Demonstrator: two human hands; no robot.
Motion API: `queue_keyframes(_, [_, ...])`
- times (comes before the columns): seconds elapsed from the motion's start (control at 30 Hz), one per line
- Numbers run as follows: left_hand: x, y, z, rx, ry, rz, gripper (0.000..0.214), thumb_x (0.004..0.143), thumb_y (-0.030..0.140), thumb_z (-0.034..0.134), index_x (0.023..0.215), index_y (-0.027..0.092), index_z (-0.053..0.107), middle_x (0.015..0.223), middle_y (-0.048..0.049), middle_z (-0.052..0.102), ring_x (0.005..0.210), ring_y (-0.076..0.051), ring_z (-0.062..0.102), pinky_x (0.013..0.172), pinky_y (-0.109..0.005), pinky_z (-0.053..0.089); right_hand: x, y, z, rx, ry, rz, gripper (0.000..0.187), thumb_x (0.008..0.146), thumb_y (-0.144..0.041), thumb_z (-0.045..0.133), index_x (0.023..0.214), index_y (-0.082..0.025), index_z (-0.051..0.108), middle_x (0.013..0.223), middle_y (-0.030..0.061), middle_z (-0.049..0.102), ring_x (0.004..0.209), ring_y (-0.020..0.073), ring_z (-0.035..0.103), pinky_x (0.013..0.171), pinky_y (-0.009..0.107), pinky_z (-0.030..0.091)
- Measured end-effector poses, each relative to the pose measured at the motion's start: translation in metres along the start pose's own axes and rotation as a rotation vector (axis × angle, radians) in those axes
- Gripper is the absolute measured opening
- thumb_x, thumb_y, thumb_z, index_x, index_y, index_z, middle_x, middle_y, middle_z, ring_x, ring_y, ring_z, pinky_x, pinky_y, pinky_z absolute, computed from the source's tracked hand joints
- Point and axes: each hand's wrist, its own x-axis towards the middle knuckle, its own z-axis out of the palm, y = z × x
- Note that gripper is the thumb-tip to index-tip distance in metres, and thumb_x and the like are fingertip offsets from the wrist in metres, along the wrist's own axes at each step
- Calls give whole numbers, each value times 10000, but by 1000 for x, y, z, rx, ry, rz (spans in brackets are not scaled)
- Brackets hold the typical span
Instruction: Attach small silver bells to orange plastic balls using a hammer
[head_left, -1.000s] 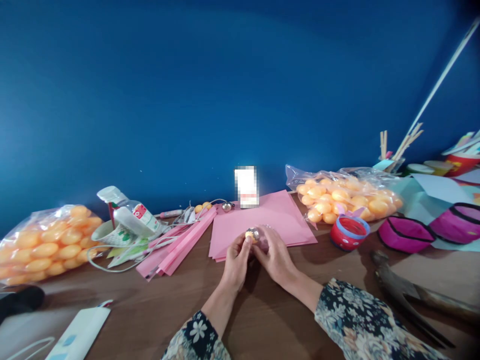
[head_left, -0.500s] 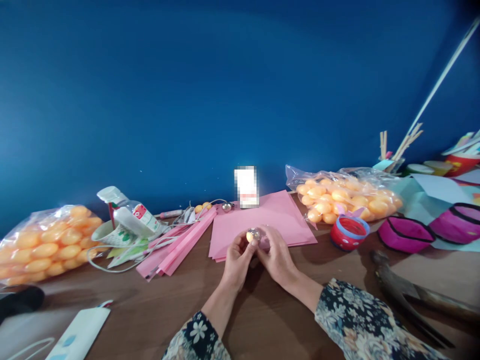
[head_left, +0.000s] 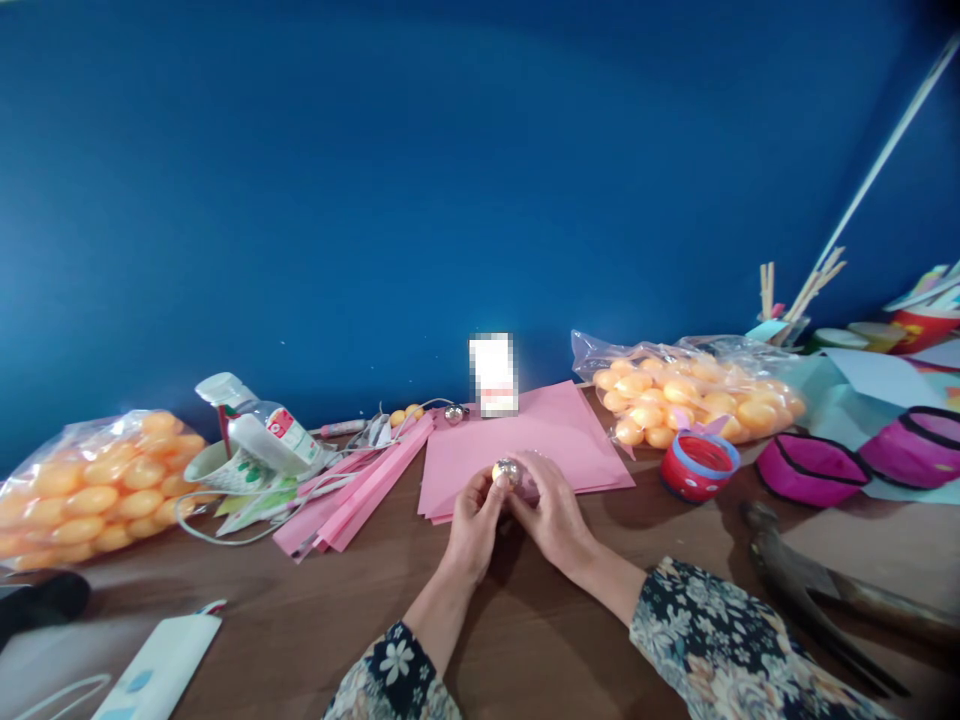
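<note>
A small shiny silver ball (head_left: 508,472) with an orange patch on its left side is held in front of me, over the near edge of the pink paper sheets (head_left: 525,432). My left hand (head_left: 478,515) pinches it from the left, thumb on its near side. From the right, my right hand (head_left: 550,508) curves its fingers around the ball; some of those fingertips are hidden behind it. Another silver ball (head_left: 453,412) lies at the back of the pink sheets, beside a blurred-out white upright object (head_left: 494,376).
Clear bags of orange balls lie left (head_left: 94,500) and right (head_left: 675,395). Pink strips (head_left: 360,490), a cable and a tilted bottle (head_left: 274,440) are left. A red cup (head_left: 697,468), magenta containers (head_left: 814,468) and a dark curved tool (head_left: 810,570) are right.
The ball has turned slightly between my fingers: more silver faces me and less orange shows. Both hands stay in nearly the same place.
</note>
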Motion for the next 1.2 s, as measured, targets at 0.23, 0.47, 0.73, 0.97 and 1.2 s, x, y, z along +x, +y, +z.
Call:
queue_keyframes(0.23, [0,1,0,9,-17,4,408,710,458,630,961,136,637,771,-51,649,685,-148,589,641,-256,467,3,-4,-3,39,-5,31,260,798,-159,559,1051,-217,553,1020,84,612,964,236,558,842,395,468])
queue_keyframes(0.47, [-1,4,2,19,-13,37,413,697,449,645,972,141,644,805,-66,667,756,-180,609,672,-274,485,3,-4,-4,65,-26,65,260,796,-149,561,1046,-217,540,1014,76,588,946,219,551,813,363,469])
queue_keyframes(0.73, [1,-2,-2,10,-12,40,413,693,334,687,1058,156,612,1051,-98,661,951,-211,603,842,-311,454,0,-6,-3,37,-55,57,280,753,-99,572,1006,-214,537,968,58,589,917,220,534,786,353,459])
queue_keyframes(0.97, [2,-6,-2,-4,32,1,460,716,350,662,1127,168,564,1084,-99,652,986,-214,606,848,-316,465,-1,-2,0,18,-29,10,365,754,-125,575,1101,-221,513,1065,82,585,994,239,534,852,408,460])
queue_keyframes(1.2, [-1,-3,-2,-12,33,11,497,712,335,668,1172,200,538,1077,-78,650,984,-197,605,868,-310,460,1,-3,-2,13,-42,-6,317,763,-132,578,1065,-223,547,1035,71,606,972,225,551,833,383,476])
